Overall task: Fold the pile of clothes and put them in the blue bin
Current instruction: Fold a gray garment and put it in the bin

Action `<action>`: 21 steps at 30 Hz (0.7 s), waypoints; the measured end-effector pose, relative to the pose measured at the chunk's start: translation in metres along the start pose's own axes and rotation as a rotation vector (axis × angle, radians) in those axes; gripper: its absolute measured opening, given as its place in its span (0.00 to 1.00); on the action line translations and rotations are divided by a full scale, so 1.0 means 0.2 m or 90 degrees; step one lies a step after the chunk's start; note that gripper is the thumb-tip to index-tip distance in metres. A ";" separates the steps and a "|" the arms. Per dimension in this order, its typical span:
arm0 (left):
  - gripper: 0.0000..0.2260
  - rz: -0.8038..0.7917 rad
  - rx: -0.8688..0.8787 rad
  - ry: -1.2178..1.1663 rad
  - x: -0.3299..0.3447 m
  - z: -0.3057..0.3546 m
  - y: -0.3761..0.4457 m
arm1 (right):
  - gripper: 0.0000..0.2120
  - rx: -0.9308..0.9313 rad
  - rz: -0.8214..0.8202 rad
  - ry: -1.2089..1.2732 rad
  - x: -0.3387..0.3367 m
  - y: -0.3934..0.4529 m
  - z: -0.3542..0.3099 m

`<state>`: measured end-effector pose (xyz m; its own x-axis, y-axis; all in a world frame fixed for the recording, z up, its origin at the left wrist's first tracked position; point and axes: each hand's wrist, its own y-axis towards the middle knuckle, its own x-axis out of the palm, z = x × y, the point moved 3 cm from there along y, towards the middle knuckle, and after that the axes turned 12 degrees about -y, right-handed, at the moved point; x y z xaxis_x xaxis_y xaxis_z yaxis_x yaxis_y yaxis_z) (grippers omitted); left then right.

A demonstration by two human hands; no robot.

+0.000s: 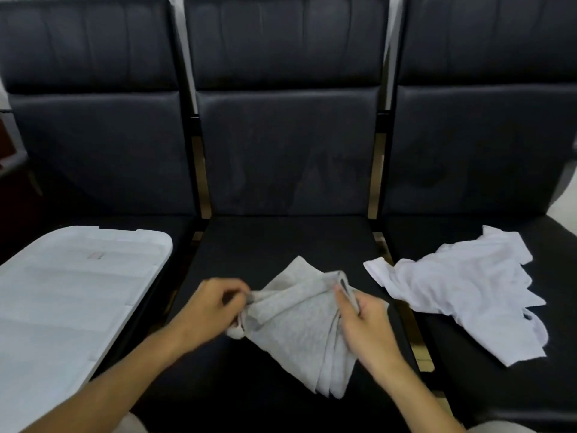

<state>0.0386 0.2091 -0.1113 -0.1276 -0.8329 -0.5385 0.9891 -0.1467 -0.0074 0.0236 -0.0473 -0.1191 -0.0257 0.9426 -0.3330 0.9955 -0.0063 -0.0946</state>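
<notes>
Three black padded seats stand in a row, and the middle seat [274,245] serves as the landmark here. On the seat to its left lies one pale, flat lid-like panel [71,295] with rounded corners, covering most of that cushion; whether it belongs to a bin cannot be told, and no blue shows on it.

Two bare hands work over the front of the middle seat. The left hand [212,304] sits at the left edge of one grey garment [299,326], its fingers curled together and clamped on a bunched corner of the cloth; a small rolled end of fabric pokes out just below the fist. The garment itself is partly folded, with several layered edges fanning toward the front of the middle seat, its upper corner pointing toward the backrest. The right hand [365,326] holds the garment's right side, thumb and fingers pinched shut on a fold near the dark-lined opening at the top edge.

On the seat to the right of the middle seat lies one white garment [462,292], crumpled and unfolded, spread across the cushion with one corner reaching over the gap toward the middle seat. It is near the right hand but not touching it.
</notes>
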 end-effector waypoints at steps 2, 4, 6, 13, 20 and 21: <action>0.12 0.046 0.030 -0.070 0.03 0.13 0.18 | 0.23 0.014 0.078 -0.006 -0.12 0.09 0.05; 0.08 0.104 -0.005 -0.165 0.09 0.18 0.37 | 0.20 0.046 0.128 -0.054 -0.23 0.18 0.16; 0.11 0.135 -0.137 -0.207 0.18 0.11 0.50 | 0.16 0.102 0.091 -0.201 -0.31 0.26 0.31; 0.35 -0.091 -0.339 0.045 0.45 -0.26 0.50 | 0.21 0.168 0.075 -0.397 -0.25 0.35 0.50; 0.36 -0.193 -0.457 -0.296 0.32 -0.18 0.43 | 0.07 0.227 -0.044 -0.287 -0.15 0.32 0.40; 0.36 -0.198 -0.450 -0.366 0.29 -0.16 0.39 | 0.04 0.211 -0.061 -0.228 -0.14 0.30 0.36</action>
<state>0.1104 0.1672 -0.1694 -0.2225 -0.9726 0.0668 0.6957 -0.2064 -0.6881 0.0775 -0.0985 -0.1826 -0.2031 0.7707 -0.6040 0.9058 -0.0864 -0.4148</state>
